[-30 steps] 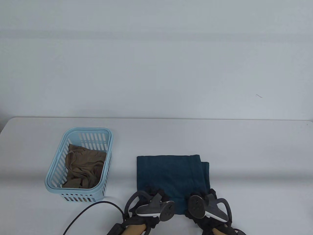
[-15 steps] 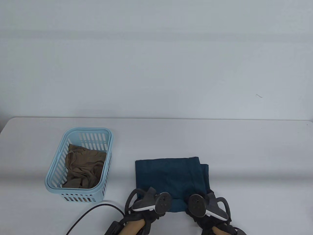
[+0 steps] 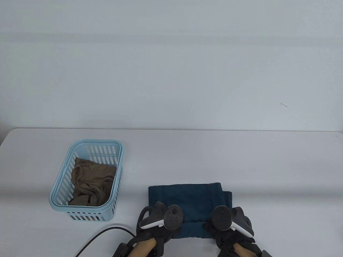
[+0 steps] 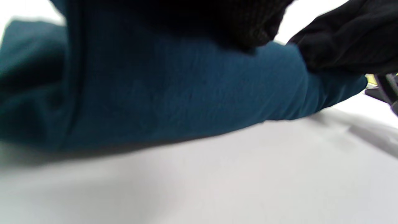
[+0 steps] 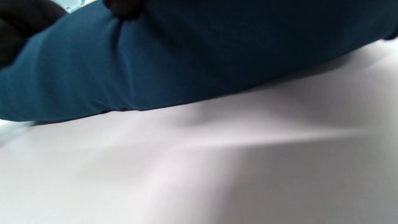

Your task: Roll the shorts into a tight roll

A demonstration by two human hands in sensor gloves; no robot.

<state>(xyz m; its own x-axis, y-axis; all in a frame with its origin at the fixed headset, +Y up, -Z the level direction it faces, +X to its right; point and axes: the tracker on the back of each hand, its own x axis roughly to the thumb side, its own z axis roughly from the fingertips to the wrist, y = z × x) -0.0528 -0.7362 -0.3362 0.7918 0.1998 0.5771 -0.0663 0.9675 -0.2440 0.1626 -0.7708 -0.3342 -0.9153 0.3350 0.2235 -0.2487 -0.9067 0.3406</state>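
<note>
The dark teal shorts [image 3: 187, 199] lie folded on the white table near its front edge, with the near end curled into a roll [image 3: 190, 229]. My left hand [image 3: 158, 218] grips the roll's left end and my right hand [image 3: 227, 218] grips its right end. In the left wrist view the roll [image 4: 174, 96] fills the upper frame under my gloved fingers [image 4: 248, 21], with the right hand's glove [image 4: 348, 37] at the far end. In the right wrist view the roll [image 5: 186, 59] lies just above the table.
A light blue slotted basket [image 3: 60, 187] with a brown garment [image 3: 91, 184] in it stands left of the shorts. A black cable [image 3: 101, 237] runs along the table's front edge by my left forearm.
Both hands drew back toward the table's front edge with the near end of the shorts. The roll grew, and the flat part's far edge slid toward me.
</note>
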